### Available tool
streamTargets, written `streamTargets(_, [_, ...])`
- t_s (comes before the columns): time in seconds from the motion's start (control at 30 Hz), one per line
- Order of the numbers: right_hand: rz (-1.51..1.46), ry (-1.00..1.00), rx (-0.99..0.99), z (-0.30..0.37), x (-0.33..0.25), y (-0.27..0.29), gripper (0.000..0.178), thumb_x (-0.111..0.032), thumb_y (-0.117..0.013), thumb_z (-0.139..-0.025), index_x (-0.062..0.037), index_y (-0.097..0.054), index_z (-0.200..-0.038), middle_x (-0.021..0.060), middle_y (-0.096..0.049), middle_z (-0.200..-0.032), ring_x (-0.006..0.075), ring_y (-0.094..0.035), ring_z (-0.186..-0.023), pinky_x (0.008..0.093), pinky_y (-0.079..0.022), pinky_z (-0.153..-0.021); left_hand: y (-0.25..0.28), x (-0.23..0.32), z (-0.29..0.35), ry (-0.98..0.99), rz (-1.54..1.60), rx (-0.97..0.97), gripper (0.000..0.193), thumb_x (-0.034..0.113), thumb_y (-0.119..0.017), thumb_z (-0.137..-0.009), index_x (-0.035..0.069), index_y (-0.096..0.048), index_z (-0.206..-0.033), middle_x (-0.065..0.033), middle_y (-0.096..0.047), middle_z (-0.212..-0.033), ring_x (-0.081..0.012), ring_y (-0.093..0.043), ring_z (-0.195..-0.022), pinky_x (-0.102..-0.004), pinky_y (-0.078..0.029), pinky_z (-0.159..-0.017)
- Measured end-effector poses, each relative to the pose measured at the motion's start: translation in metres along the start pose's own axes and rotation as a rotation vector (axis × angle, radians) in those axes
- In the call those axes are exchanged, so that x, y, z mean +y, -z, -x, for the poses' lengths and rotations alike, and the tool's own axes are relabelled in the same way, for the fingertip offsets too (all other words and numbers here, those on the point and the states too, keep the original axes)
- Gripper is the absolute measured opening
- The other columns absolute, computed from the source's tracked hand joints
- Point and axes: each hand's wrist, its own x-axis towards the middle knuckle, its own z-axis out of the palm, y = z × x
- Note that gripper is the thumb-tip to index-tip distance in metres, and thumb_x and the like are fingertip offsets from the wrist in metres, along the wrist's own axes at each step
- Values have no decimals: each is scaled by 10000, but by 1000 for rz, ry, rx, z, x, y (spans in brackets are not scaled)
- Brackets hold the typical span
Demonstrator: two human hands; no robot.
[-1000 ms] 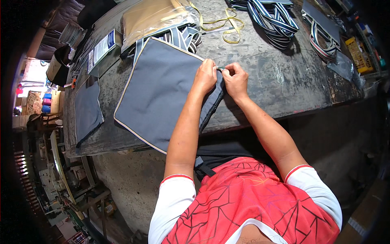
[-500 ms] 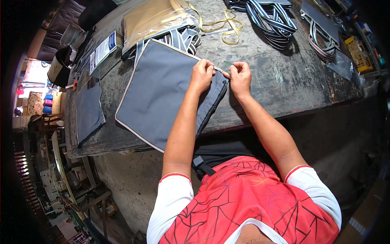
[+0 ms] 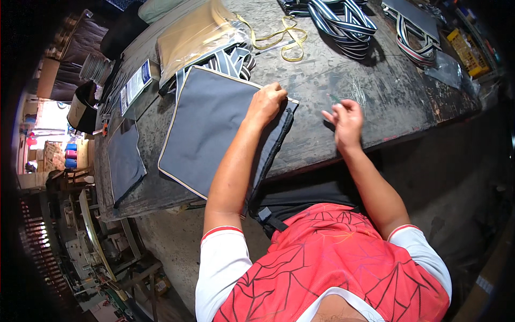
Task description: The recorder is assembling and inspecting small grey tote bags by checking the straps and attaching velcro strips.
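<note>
While we looked down from above, a smaller grey fabric panel lay at the far left of the dark, scuffed counter, well apart from the work. Next came the large grey piped cushion cover, flat on the counter with its near edge hanging over the front. Our left hand rested on its upper right corner, fingers curled down and pinching the seam there (how firm the pinch was, we could not tell). Just to the right, our right hand hovered clear of the cover, fingers loosely open around what seemed a small greenish bit, too small to name. Farther back lay yellow ribbon and striped webbing. We judged that, with only one hand on the corner, the overhanging cover could slide toward the floor, and the counter's grime might mark the fabric.
</note>
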Motion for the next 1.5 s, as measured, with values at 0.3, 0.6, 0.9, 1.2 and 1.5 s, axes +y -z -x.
streamTargets(0.3, [275, 269, 294, 46, -108, 192, 175, 18, -539, -878, 17, -480, -1042, 78, -542, -840, 111, -559, -707, 409, -576, -786, 7, -36, -12, 127, 183, -153, 53, 65, -509, -847, 31, -549, -855, -94, -567, -753, -235, -577, -701, -343, -473, -627])
streamTargets(0.6, [670, 35, 1010, 151, -54, 516, 210, -52, -525, -876, -17, -505, -1082, 93, -589, -956, 187, -578, -785, 315, -528, -712, -50, 70, -63, -80, 250, -32, 228, 200, -510, -813, -15, -579, -845, -228, -616, -877, -399, -594, -803, -417, -476, -705])
streamTargets(0.9, [736, -223, 963, 215, -7, 547, 262, -39, -545, -857, -8, -494, -1111, 88, -604, -904, 159, -536, -638, 279, -440, -546, -102, 176, -82, -74, 14, 203, 514, 101, -589, -762, 28, -479, -1259, -188, -420, -1322, -328, -419, -1191, -476, -347, -938])
streamTargets(1.2, [452, -200, 947, 156, -23, 552, 369, -75, -659, -854, -50, -499, -1185, 92, -642, -979, 167, -580, -706, 294, -494, -625, 22, 128, 87, 453, -195, 318, 464, 201, -670, -742, 36, -551, -1159, -159, -448, -1308, -319, -382, -1258, -524, -286, -1002])
streamTargets(1.5, [585, -353, 1061, 47, -57, 632, 290, -12, -625, -828, 101, -513, -1071, 217, -608, -1005, 285, -642, -874, 376, -572, -763, 41, 88, 344, 1341, 502, 1153, 153, 154, -568, -901, 34, -543, -992, -69, -592, -894, -162, -567, -772, -303, -460, -736])
